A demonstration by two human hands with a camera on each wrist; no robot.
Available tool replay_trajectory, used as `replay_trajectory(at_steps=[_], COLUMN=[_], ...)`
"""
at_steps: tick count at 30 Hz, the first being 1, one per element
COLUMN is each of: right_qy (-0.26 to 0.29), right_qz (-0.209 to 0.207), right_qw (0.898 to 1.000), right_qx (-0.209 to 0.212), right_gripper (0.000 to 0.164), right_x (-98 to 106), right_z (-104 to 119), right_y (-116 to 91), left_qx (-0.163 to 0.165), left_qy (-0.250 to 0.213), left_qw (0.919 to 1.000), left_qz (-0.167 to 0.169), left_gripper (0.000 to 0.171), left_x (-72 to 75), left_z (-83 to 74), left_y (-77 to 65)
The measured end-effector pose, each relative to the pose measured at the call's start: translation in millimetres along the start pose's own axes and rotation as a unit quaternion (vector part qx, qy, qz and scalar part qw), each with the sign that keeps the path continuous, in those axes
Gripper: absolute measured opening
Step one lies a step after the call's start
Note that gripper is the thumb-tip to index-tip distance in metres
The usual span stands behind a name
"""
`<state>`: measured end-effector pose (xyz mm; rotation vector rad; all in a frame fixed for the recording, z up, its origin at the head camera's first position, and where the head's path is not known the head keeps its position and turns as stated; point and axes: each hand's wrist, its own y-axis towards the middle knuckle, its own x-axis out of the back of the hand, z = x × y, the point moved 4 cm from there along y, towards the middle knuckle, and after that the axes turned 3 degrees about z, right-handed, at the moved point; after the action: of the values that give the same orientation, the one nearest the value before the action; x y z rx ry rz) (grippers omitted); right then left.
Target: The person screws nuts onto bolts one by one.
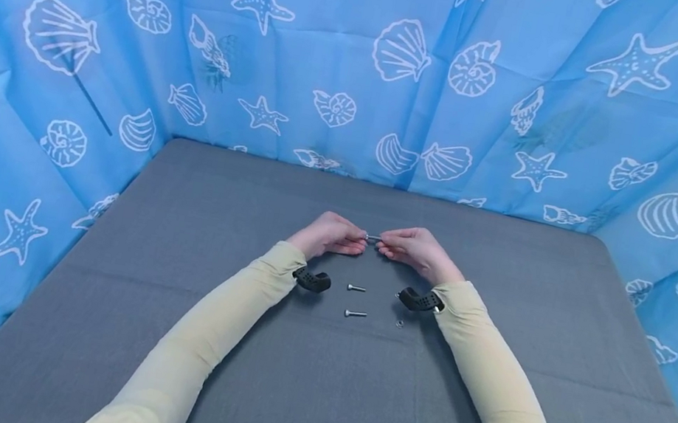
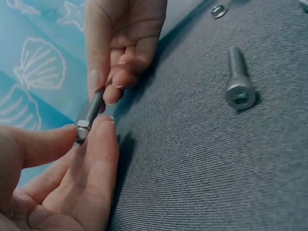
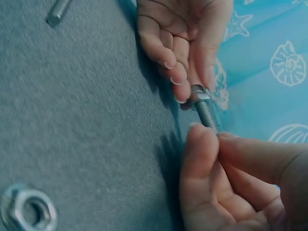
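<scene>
A metal bolt [image 1: 374, 238] is held level between both hands above the far part of the table. Around its threaded shaft sits a hex nut [image 2: 83, 124], close to the left fingertips. My left hand [image 1: 335, 233] pinches the nut end between thumb and fingers. From the other side, my right hand [image 1: 416, 248] pinches the opposite end of the bolt [image 3: 207, 115], whose tip is covered by the fingers. Two socket-head bolts lie on the table nearer the body, a shorter one [image 1: 356, 288] and a longer one [image 1: 355, 314].
A loose nut [image 1: 399, 323] lies right of the longer bolt, and another small metal piece [image 1: 397, 294] is partly hidden by the right wrist's black strap [image 1: 420, 301]. Grey cloth covers the table [image 1: 310, 386]. A blue shell-patterned curtain [image 1: 364, 59] hangs behind and at both sides.
</scene>
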<state>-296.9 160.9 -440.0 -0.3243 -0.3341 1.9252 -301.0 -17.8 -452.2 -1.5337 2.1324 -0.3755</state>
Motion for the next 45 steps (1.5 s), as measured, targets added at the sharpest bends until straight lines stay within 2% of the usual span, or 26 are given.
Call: replay_trajectory(at_steps=[4,8,11,14,19,24,31,34,38,45], right_qy=[0.012,0.037,0.037,0.017,-0.009,-0.016,-0.048,-0.085,-0.131,-0.149], right_qz=[-0.003,-0.011,-0.013,-0.013,-0.026,-0.028,-0.040,-0.031,-0.006,0.026], right_qw=[1.000,0.999,0.998,0.998,0.998,0.998,0.997,0.995,0.991,0.988], right_qx=[-0.016,-0.034,-0.046,-0.053,-0.059,-0.045,-0.038,-0.028,-0.013,-0.006], right_gripper=[0.036,0.035,0.032,0.030,0.022,0.013,0.026,0.032,0.037,0.040], right_x=[3,7,8,7,7,4,3,4,12,24], right_z=[-3,-5,-5,-3,-1,1,2,3,3,-5], right_y=[3,6,8,8,10,10,0,-9,-25,-55], left_qx=[0.033,0.048,0.055,0.055,0.037,0.032,0.031,0.029,0.038,0.047], left_qy=[-0.030,-0.038,-0.044,-0.042,-0.014,0.010,0.029,0.045,0.058,0.083], left_qw=[0.9989,0.9980,0.9972,0.9972,0.9986,0.9985,0.9981,0.9979,0.9976,0.9928], left_qz=[-0.013,-0.019,-0.023,-0.030,-0.035,-0.044,-0.045,-0.036,0.003,0.072], left_gripper=[0.022,0.019,0.016,0.016,0.019,0.020,0.022,0.026,0.030,0.033], left_x=[1.9,1.1,0.7,1.0,-1.4,-2.4,3.5,10.7,18.9,24.9], left_z=[1.4,1.2,0.5,-0.5,-2.5,-3.1,-1.2,1.6,6.9,14.4], left_y=[4.7,5.7,5.1,4.5,4.6,4.5,-1.3,-8.1,-19.9,-39.0])
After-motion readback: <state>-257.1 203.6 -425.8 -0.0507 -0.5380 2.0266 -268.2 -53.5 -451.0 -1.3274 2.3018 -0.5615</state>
